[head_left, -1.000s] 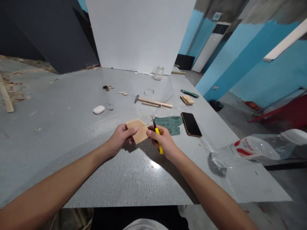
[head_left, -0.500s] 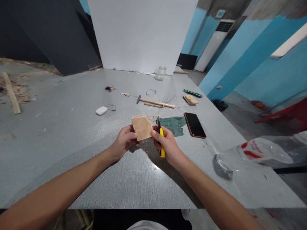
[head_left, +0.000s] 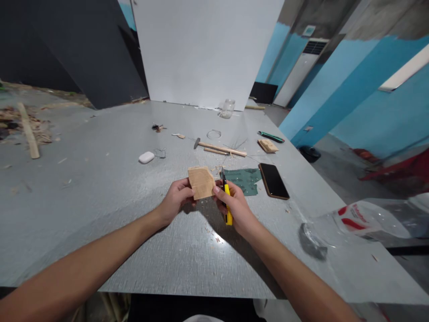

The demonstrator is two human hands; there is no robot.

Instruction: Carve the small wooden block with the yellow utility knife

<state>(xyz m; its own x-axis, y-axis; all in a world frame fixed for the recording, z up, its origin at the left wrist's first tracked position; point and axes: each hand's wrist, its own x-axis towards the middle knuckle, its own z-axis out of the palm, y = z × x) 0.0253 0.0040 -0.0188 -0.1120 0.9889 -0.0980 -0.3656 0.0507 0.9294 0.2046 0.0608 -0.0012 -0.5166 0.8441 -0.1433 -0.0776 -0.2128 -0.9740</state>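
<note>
A small flat piece of wood with one corner cut off is held up above the table between both hands. My left hand pinches its left edge, thumb on the near face. My right hand grips a yellow and black utility knife, its blade pointing away from me. The thumb of that hand also presses on the wood's right edge. Behind the knife lies a torn green sheet of sandpaper or cloth, sprinkled with shavings.
Beyond the wood lie a hammer, thin wires and a wire ring. To the right are a phone, stacked wood pieces, a green cutter and a plastic bottle. A white case sits left; a glass jar stands at the back.
The view has shifted slightly, so everything appears a little lower and to the right. Both hands keep the same hold on the wood and the knife.
</note>
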